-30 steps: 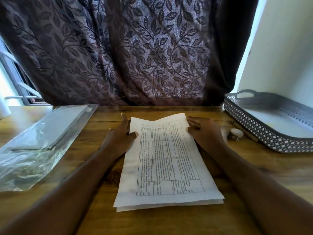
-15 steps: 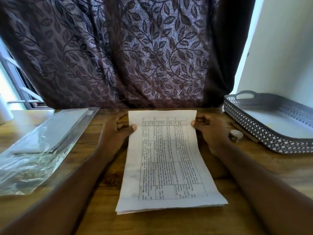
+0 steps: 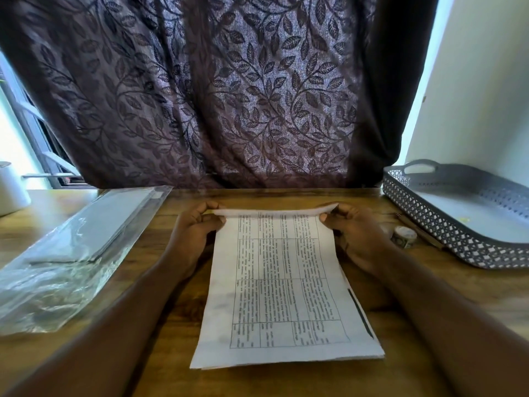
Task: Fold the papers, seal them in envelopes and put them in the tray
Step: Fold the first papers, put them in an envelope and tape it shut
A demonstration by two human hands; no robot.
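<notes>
Your left hand [image 3: 194, 233] and right hand [image 3: 357, 236] each pinched 1 far corner of the top printed sheet [image 3: 283, 282], curled up off the paper stack [image 3: 372, 351] at the middle of the wooden table [image 3: 286, 200]. You needed both corners brought evenly to the near edge before creasing.

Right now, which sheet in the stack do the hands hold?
The top sheet, with the printed table: the left hand and right hand pinch its far corners, and that edge curls up. The sheets beneath lie flat.
</notes>
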